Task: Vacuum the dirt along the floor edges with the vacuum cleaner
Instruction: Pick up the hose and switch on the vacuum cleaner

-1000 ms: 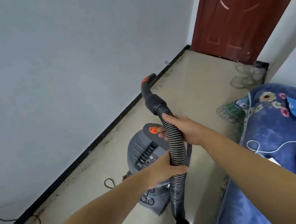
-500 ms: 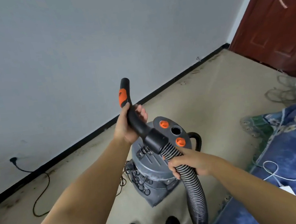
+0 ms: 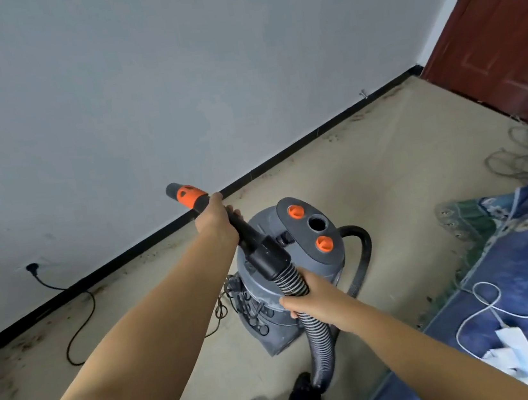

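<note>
At centre frame the left hand [image 3: 215, 221] gripped the black nozzle [image 3: 188, 197] while the right hand [image 3: 316, 300] held the ribbed hose [image 3: 292, 281] above the grey vacuum [image 3: 275, 299].

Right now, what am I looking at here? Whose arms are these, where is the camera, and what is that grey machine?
There is no robot: these are a person's bare arms, filmed by one camera worn on their head, looking forward and down. The left hand grips the black nozzle, which has an orange band and points toward the wall. The right hand holds the ribbed hose. The grey drum with orange knobs is the vacuum, standing on the floor. Dirt lies along the black skirting. A black cord runs to a wall plug. A blue floral quilt lies to the right, and a dark red door stands beyond.
</note>
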The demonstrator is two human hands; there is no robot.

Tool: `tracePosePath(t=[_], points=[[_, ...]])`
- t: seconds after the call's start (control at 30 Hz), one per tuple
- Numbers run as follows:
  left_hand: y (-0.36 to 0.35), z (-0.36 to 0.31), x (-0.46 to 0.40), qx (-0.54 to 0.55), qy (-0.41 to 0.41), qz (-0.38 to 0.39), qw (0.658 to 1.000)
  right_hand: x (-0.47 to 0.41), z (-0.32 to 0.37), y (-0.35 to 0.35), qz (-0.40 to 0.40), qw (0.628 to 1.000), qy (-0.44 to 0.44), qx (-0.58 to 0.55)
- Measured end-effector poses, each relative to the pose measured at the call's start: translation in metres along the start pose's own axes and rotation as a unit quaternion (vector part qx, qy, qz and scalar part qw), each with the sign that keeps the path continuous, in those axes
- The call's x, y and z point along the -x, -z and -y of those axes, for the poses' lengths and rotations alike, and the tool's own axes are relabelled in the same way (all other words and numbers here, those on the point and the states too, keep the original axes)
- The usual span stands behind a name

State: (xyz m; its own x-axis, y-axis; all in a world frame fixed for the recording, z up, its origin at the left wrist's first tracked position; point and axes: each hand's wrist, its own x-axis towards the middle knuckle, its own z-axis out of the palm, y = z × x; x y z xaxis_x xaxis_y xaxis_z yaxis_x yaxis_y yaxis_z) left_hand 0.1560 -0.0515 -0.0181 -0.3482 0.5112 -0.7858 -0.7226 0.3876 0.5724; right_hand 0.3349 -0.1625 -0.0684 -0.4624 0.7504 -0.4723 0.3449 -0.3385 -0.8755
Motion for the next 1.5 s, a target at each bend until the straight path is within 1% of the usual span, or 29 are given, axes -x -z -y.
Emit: tracePosePath(t=[0.03,0.07,0.1,0.13,0.17,0.2,0.23,0.27,0.33,0.37,0.4,0.43,0.5,0.57,0.6,0.63,0.67,0.7,0.77,0.8,0.83,0.97,1.2,1.27,1.37,1.5], points=[[0.005,0.002,-0.002,0.010,-0.006,0.009,1.000,-0.001,-0.002,-0.006,0.007,1.000,-0.001,0.000],[0.012,0.005,-0.004,0.033,0.000,0.044,0.998,-0.001,-0.003,-0.010,0.019,1.000,-0.006,-0.008],[0.019,0.007,-0.005,0.070,0.016,0.102,0.992,-0.002,-0.005,-0.013,0.039,0.999,-0.012,-0.024],[0.027,0.010,-0.007,0.105,0.037,0.169,0.979,-0.003,-0.006,-0.014,0.065,0.997,-0.016,-0.042],[0.034,0.011,-0.009,0.127,0.055,0.220,0.966,-0.005,-0.007,-0.014,0.094,0.994,-0.021,-0.052],[0.039,0.013,-0.013,0.130,0.066,0.244,0.959,-0.008,-0.008,-0.013,0.120,0.991,-0.027,-0.047],[0.042,0.015,-0.016,0.125,0.072,0.250,0.957,-0.010,-0.007,-0.012,0.145,0.989,-0.032,-0.030],[0.044,0.017,-0.018,0.116,0.074,0.241,0.961,-0.013,-0.008,-0.010,0.171,0.984,-0.043,-0.008],[0.045,0.024,-0.023,0.083,0.065,0.196,0.975,-0.020,-0.013,0.003,0.221,0.970,-0.096,0.035],[0.044,0.029,-0.026,0.064,0.058,0.177,0.981,-0.024,-0.017,0.014,0.235,0.963,-0.126,0.050],[0.043,0.033,-0.029,0.049,0.052,0.160,0.984,-0.028,-0.022,0.029,0.226,0.961,-0.147,0.057],[0.042,0.037,-0.031,0.041,0.049,0.146,0.987,-0.032,-0.028,0.045,0.188,0.968,-0.160,0.047],[0.039,0.046,-0.038,0.041,0.049,0.115,0.991,-0.044,-0.044,0.083,0.051,0.982,-0.182,-0.012],[0.035,0.055,-0.043,0.055,0.047,0.095,0.993,-0.060,-0.065,0.117,-0.082,0.968,-0.225,-0.078],[0.032,0.061,-0.045,0.060,0.047,0.088,0.993,-0.069,-0.075,0.131,-0.124,0.958,-0.244,-0.083],[0.030,0.067,-0.048,0.062,0.048,0.081,0.994,-0.079,-0.086,0.142,-0.146,0.955,-0.253,-0.055],[0.028,0.073,-0.050,0.060,0.052,0.075,0.994,-0.090,-0.097,0.152,-0.151,0.957,-0.247,0.009],[0.026,0.079,-0.052,0.057,0.056,0.072,0.994,-0.103,-0.107,0.161,-0.146,0.959,-0.222,0.097],[0.023,0.088,-0.055,0.051,0.059,0.064,0.995,-0.128,-0.114,0.174,-0.128,0.945,-0.140,0.266],[0.022,0.091,-0.057,0.052,0.057,0.059,0.995,-0.140,-0.114,0.178,-0.116,0.938,-0.101,0.312],[0.022,0.094,-0.059,0.056,0.055,0.052,0.996,-0.151,-0.115,0.180,-0.103,0.934,-0.076,0.334],[0.023,0.107,-0.070,0.080,0.047,0.031,0.995,-0.179,-0.127,0.178,-0.066,0.916,-0.047,0.394],[0.022,0.131,-0.089,0.101,0.058,0.011,0.993,-0.186,-0.146,0.186,-0.032,0.856,0.026,0.515],[0.021,0.132,-0.091,0.100,0.055,0.012,0.993,-0.187,-0.145,0.188,-0.021,0.847,0.038,0.530],[0.020,0.128,-0.092,0.095,0.051,0.027,0.994,-0.190,-0.139,0.187,-0.001,0.839,0.035,0.544],[0.017,0.122,-0.092,0.065,0.042,0.049,0.996,-0.194,-0.134,0.183,0.004,0.839,-0.009,0.545]])
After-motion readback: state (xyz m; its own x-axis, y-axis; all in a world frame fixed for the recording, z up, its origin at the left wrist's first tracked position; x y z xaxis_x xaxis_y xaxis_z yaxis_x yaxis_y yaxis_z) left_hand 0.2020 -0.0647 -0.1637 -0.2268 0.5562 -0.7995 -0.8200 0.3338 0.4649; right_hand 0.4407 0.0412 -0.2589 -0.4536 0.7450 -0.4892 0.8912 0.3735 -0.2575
